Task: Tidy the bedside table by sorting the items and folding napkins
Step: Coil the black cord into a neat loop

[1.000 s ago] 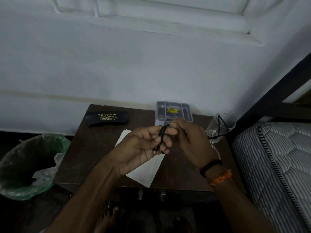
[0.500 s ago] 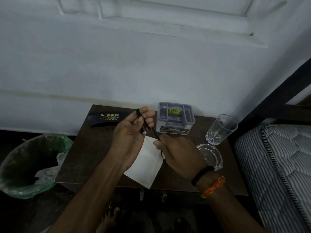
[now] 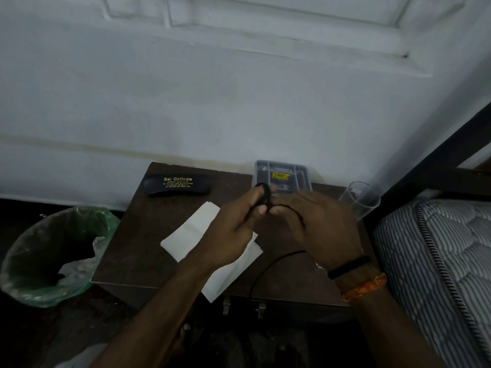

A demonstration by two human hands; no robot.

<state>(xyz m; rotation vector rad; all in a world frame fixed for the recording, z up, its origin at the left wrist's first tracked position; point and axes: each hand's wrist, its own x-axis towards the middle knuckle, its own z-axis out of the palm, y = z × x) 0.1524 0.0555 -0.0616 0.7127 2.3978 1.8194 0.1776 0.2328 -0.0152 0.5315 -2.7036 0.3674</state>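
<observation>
While hands hide much of it, left hand (image 3: 233, 232) pinching coiled black cable (image 3: 265, 195), right hand (image 3: 316, 224) gripping its strand

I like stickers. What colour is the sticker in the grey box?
Yellow sticker, seen in the head view.

black cable (image 3: 268, 264), white napkin (image 3: 195, 229), striped mattress (image 3: 438, 261)

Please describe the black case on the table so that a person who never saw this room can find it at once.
Look at the dark wooden bedside table against the white wall. The spectacle case lies at its back left corner, left of the grey plastic organiser. It alone is long, black and printed "Sai Opticals" in pale letters.
</observation>
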